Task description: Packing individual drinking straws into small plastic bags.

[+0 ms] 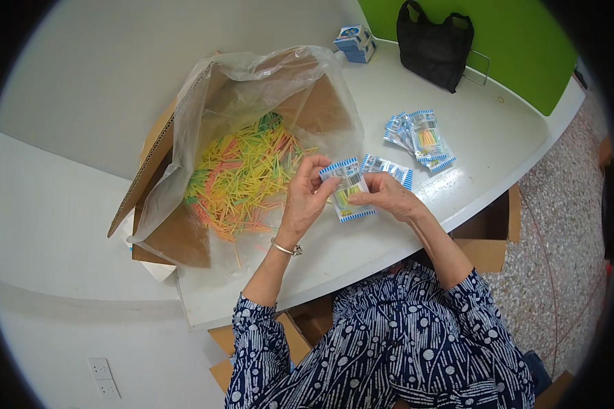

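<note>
A person in a navy-and-white patterned shirt (402,341) sits at a white table (252,293), both bare hands around a small packet (348,187), held up near the centre of the view. The packet is clear with striped blue-and-white ends, and yellow-green sticks show inside it. The left hand (305,202) pinches its left edge, thumb on the front; a bracelet (286,249) circles that wrist. The right hand (389,196) pinches the opposite edge, thumb lying across the front. Clock directions run from the held packet. At nine o'clock, just beside the left hand, a carton (158,146) with a clear plastic liner (338,85) opens on a heap of thin sticks (245,174), yellow, green and pink. At two o'clock, a loose packet (396,170) lies just behind the right hand, and beyond it sits an overlapping pile of similar packets (426,140). At twelve, near the table's far edge, are small blue-and-white boxes (356,44); at one, a black bag (435,51) stands by a green panel (525,61).
</note>
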`<state>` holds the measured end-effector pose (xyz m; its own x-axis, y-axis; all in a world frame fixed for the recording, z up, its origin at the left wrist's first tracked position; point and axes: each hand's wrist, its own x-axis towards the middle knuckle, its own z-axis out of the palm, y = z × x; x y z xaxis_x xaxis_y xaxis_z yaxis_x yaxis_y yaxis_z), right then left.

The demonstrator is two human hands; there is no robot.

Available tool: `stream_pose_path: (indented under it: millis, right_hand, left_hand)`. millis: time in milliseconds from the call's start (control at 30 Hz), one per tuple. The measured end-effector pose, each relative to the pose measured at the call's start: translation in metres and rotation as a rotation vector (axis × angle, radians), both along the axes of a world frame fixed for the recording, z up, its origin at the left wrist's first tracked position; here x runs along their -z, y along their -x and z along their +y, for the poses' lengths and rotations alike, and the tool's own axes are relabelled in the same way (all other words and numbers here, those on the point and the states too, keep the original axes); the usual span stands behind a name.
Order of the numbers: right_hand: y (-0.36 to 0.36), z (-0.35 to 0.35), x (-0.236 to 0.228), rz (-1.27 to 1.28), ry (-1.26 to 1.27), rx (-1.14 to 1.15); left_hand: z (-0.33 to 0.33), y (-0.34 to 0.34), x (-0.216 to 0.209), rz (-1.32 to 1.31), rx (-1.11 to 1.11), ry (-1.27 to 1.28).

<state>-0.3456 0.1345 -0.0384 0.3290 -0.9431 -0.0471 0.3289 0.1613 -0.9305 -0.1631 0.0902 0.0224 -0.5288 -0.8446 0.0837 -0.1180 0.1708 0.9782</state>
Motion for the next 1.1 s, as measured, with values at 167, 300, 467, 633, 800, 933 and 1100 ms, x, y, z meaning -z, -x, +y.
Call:
stream_pose_path:
  millis: [167,300,467,633,800,933,1100]
  right_hand:
    - [-0.001,0.002,0.003,-0.012,-0.005,0.011]
    - [0.003,0.005,0.004,0.102,-0.002,-0.017]
    - [0.004,0.010,-0.005,0.122,0.029,-0.006]
    - [0.012,0.011,-0.005,0.090,0.020,0.025]
    - [0.021,0.015,-0.008,0.094,0.036,0.047]
    - [0.052,0.010,-0.012,0.236,0.038,0.121]
    - [0.119,-0.016,0.005,0.828,0.356,0.642]
  left_hand:
    - [0.001,0.008,0.004,0.067,-0.028,0.064]
    - [0.003,0.013,0.007,0.032,0.020,0.054]
    - [-0.002,0.014,0.014,0.000,0.011,0.100]
    - [0.000,0.022,0.012,-0.004,-0.001,0.109]
    - [0.004,0.027,0.007,0.041,0.046,0.084]
    - [0.005,0.015,0.007,0.166,-0.024,0.015]
    - [0.012,-0.003,0.017,0.071,-0.076,-0.037]
